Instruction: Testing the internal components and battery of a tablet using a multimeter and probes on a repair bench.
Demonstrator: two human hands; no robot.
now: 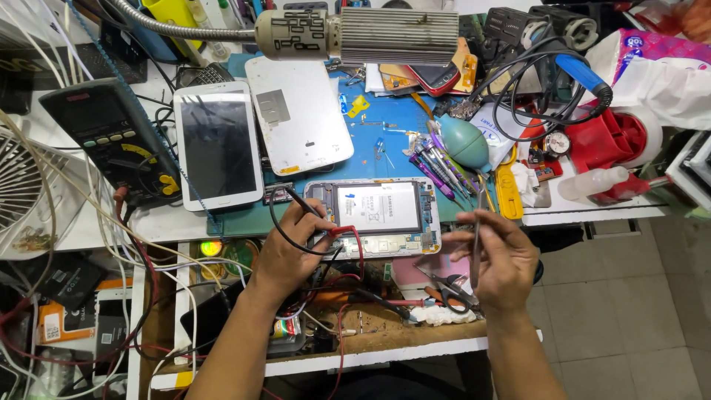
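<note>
Looking down from the head camera, we see our left hand point(287, 255) resting on the bench edge, fingers pinched around two meter probes point(320, 222) — one black, one red — whose tips sit at the left end of an opened phone point(374, 217). That phone lies face down on the blue mat point(385, 122), its back off and battery showing. Our right hand point(498, 261) hovers just right of the phone, thumb and fingers closed on slim tweezers point(478, 233) held nearly upright. Above the phone lie a white tablet point(217, 144) and a loose back cover point(298, 115); a black multimeter point(111, 137) sits to the left — a lamp head point(385, 33) hangs over it all.
</note>
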